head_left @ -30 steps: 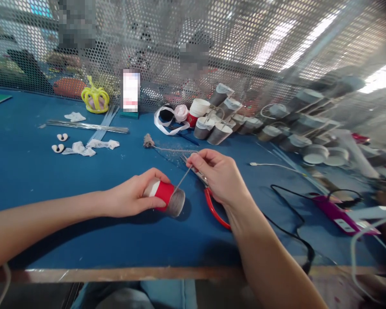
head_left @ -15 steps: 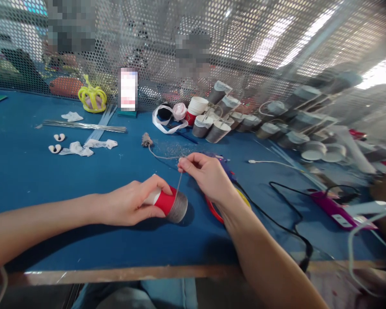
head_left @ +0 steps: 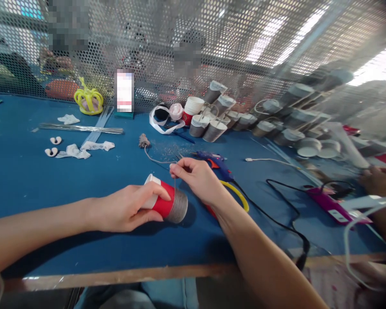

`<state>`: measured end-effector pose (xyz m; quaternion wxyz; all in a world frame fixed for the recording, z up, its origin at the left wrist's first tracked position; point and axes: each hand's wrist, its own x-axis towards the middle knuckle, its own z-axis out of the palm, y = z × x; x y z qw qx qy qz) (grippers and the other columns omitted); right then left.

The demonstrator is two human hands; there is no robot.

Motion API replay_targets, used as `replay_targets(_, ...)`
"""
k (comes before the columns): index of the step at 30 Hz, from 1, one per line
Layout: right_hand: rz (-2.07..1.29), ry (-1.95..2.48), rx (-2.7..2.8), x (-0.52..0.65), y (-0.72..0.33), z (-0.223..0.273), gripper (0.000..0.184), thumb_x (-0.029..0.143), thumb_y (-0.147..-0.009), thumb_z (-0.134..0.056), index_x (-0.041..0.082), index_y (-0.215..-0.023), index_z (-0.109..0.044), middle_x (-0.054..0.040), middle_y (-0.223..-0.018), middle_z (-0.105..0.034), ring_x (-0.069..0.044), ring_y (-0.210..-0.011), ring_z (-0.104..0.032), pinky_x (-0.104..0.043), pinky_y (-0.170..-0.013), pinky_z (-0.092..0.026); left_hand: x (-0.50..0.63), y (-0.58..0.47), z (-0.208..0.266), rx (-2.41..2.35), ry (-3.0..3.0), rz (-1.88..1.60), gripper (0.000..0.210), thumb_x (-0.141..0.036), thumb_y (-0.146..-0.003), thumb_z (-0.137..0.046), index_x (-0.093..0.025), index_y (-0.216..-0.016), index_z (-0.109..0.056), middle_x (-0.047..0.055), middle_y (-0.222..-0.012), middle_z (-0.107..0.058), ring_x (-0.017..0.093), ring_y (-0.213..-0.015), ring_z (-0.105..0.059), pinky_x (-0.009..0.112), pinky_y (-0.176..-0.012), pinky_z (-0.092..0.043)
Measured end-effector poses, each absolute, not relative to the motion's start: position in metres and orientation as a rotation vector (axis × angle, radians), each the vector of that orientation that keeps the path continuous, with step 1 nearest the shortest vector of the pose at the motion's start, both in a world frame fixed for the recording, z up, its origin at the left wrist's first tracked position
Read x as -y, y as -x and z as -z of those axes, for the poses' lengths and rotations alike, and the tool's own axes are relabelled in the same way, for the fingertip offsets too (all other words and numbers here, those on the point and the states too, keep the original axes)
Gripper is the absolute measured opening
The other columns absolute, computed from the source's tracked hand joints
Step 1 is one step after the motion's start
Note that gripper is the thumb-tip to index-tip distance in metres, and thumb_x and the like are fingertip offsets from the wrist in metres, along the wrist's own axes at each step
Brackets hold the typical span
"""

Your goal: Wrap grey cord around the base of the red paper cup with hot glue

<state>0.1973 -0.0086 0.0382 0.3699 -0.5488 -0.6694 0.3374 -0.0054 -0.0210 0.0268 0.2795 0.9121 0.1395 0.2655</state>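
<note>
My left hand (head_left: 131, 206) is wrapped round a red and white paper cup (head_left: 165, 201) that lies tilted on its side above the blue table. Grey cord (head_left: 180, 207) is wound in close rows round the end of the cup nearest my right hand. My right hand (head_left: 196, 176) pinches the running cord, which rises from the cup to my fingertips. Beyond the fingers the cord trails back to a small grey bundle of cord (head_left: 144, 140). Partly behind my right hand lie a blue glue gun (head_left: 217, 163) and a yellow and red ring-shaped thing (head_left: 239, 195), mostly hidden.
Grey-wrapped cups (head_left: 215, 130) crowd the back right. Thin wires (head_left: 80, 128), white lace scraps (head_left: 73, 151) and a yellow basket-like piece (head_left: 88, 101) lie left. A phone (head_left: 125, 92) stands against the mesh. A purple power strip (head_left: 336, 206) and black cable lie right, near another person's hand (head_left: 378, 178).
My right hand has moved slightly left and down with the cord. The cup has turned a little in my left hand, showing more of its white rim. The whole view has shifted slightly.
</note>
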Motion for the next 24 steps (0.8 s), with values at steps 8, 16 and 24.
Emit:
replay_targets(8,-0.893,1.455,1.745,0.0093,-0.1965,-0.0353,0.028,0.040,-0.077,-0.057,0.017,-0.061,-0.058,-0.0007,-0.062,-0.062,-0.013,-0.058,-0.049,-0.028,-0.059,-0.036,0.0203,0.0062,-0.0242,-0.331,-2.552,-0.786,0.016,-0.023,-0.092,-0.044,-0.018,-0.106,-0.039,0.003,-0.081,-0.061,0.013,-0.063,-0.057,0.020,-0.057,-0.044)
replay_targets(16,-1.043,1.451,1.727,0.0114,-0.1935,-0.0330,0.029,0.042,-0.074,-0.058,0.017,-0.059,-0.054,0.0039,-0.055,-0.051,-0.009,-0.051,-0.039,-0.025,-0.051,-0.030,0.0192,0.0067,-0.0232,-0.280,-2.619,-0.849,0.014,-0.024,-0.095,-0.040,-0.017,-0.106,-0.040,0.006,-0.085,-0.063,0.014,-0.069,-0.060,0.022,-0.061,-0.046)
replay_targets(24,-1.172,1.452,1.682,0.0113,-0.1907,-0.0344,0.032,0.044,-0.072,-0.060,0.018,-0.056,-0.050,0.0072,-0.050,-0.039,-0.007,-0.048,-0.029,-0.023,-0.045,-0.023,0.0204,0.0058,-0.0249,-0.281,-2.644,-0.875,0.011,-0.023,-0.095,-0.040,-0.017,-0.104,-0.042,0.005,-0.083,-0.064,0.014,-0.068,-0.060,0.022,-0.062,-0.047)
